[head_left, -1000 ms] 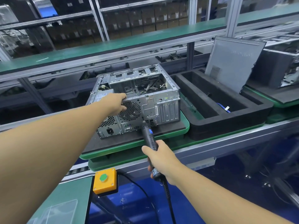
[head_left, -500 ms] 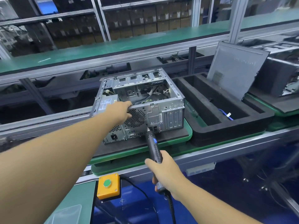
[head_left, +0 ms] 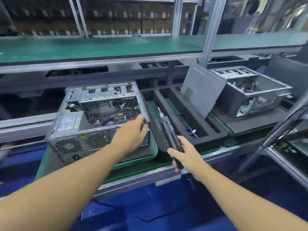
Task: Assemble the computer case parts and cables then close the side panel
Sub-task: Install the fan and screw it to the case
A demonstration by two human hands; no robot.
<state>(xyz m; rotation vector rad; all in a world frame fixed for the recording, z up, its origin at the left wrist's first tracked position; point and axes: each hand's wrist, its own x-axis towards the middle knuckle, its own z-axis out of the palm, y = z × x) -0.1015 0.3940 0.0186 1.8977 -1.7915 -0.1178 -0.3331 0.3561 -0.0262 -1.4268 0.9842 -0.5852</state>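
green shelf point(head_left: 116, 45) above a conveyor worktop point(head_left: 141, 177); the open case point(head_left: 100, 117) sits on it on a padded pallet, and a side panel point(head_left: 200, 92) leans in the foam tray point(head_left: 213, 134) just beside it. the left grip point(head_left: 131, 132) is at the case's near right corner; blur hides whether it clasps the edge. the right grip point(head_left: 185, 154) is wrapped round the screwdriver point(head_left: 168, 130). the case looks heavy, stiff and sharp-edged, so it is best held by its frame rails, clear of the cables. the panel looks light and should be taken by two edges.

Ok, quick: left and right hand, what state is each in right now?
Left hand: open, fingers stretched out at the computer case's near right corner; contact too blurred to tell.
Right hand: closed, holding the electric screwdriver.
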